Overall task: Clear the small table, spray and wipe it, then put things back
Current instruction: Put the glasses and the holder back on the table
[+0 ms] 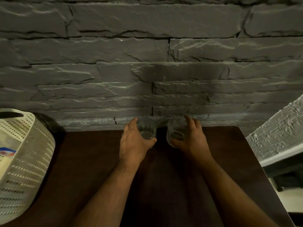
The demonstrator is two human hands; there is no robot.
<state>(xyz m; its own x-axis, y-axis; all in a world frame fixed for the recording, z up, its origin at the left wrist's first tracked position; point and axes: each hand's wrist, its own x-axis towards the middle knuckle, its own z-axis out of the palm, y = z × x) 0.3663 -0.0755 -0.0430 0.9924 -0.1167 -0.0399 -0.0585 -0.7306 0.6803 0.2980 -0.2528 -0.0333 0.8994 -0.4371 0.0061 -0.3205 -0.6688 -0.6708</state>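
I hold two clear glasses, one in each hand. My left hand (134, 141) wraps around the left glass (146, 129), with my thumb on the near side and my fingers curled round the far side. My right hand (191, 138) wraps around the right glass (176, 131) the same way, and its fingers reach up over the rim. Both glasses are just below the middle of the frame. They are side by side with a small gap between them. They are at the far edge of the small table (91, 161), close to the wall. I cannot tell if they sit on the table or are a little above it.

The table is dark brown and fills the bottom of the frame. My two bare arms reach across it from the bottom edge.

At the left side of the frame is a white basket (27, 163) with lots of little holes. Inside it I see something white with a blue and red patch (7, 152). It may be a label, but it is too blurry to read.

Behind the table is a grey stone wall (147, 54) that fills the top of the frame. At the right side is a bumpy grey ledge (275, 138).
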